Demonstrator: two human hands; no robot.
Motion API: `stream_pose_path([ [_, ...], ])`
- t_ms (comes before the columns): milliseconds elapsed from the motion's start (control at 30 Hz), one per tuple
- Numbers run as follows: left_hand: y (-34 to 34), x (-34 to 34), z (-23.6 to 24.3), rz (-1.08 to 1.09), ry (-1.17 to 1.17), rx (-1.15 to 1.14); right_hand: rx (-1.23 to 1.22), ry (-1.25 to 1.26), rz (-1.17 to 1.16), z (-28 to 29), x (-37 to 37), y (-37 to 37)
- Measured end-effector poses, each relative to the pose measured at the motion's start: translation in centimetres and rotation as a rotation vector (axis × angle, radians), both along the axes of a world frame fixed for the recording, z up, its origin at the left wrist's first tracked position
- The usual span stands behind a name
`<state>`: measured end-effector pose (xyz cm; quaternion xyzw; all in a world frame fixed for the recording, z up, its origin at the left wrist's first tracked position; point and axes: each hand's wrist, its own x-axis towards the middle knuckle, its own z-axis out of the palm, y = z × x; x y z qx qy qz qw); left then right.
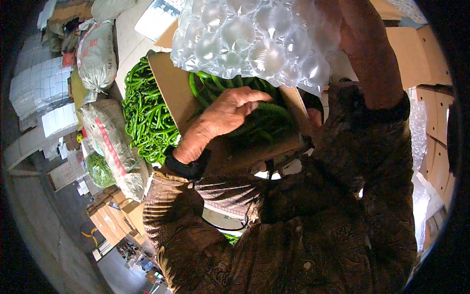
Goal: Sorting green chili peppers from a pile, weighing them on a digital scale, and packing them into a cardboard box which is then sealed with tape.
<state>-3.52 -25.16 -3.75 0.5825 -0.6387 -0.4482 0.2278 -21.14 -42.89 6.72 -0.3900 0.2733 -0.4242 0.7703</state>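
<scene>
An open cardboard box (169, 93) holds long green chili peppers (264, 122). Over the peppers is my left hand (235, 110), its index finger stretched out, the other fingers partly curled, and nothing visible in it. At the top, a sheet of clear bubble wrap (254, 39) with large air cells covers the far part of the box. My right hand (329, 14) is raised at the upper edge against the wrap and appears to grip it; its fingers are mostly hidden by the wrap and the frame's edge.
A heap of loose green chilies (147, 112) lies left of the box. Beyond it are full woven sacks (105, 132) and a clear bag of greens (99, 169). Cardboard boxes (416, 54) stand at the right, with more bubble wrap (418, 127) beside them. Stacked cartons (110, 220) are at lower left.
</scene>
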Motion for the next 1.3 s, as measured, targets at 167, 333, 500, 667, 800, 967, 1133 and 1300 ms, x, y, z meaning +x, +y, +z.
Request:
stream_pose_path([
  [167, 0.1, 0.8, -0.3, -0.039, -0.111, -0.034, 0.057, 0.02, 0.001, 0.1, 0.3, 0.4],
  [333, 0.5, -0.2, -1.6, -0.145, -0.163, -0.118, 0.005, -0.02, 0.118, -1.0, -0.3, -0.8],
  [500, 0.7, -1.2, 0.3, -0.053, -0.22, -0.188, -0.02, -0.12, 0.215, -0.2, -0.8, 0.4],
  [667, 0.0, -1.6, 1.8, -0.095, -0.146, -0.258, -0.022, -0.068, 0.177, -0.3, -0.3, 0.1],
  [800, 0.1, -1.1, 1.6, -0.156, -0.159, -0.187, -0.021, -0.052, 0.179, -0.3, -0.1, 0.5],
  [967, 0.1, -1.8, 2.0, -0.168, -0.161, -0.138, -0.023, -0.055, 0.179, -0.1, 0.1, 0.5],
  [1133, -0.3, -1.7, 1.4, -0.181, -0.178, -0.246, -0.022, -0.041, 0.164, 0.2, -0.2, 0.4],
  [1300, 0.1, -3.0, 3.3, -0.173, -0.33, -0.271, -0.012, -0.039, 0.172, 0.0, 0.0, 0.4],
])
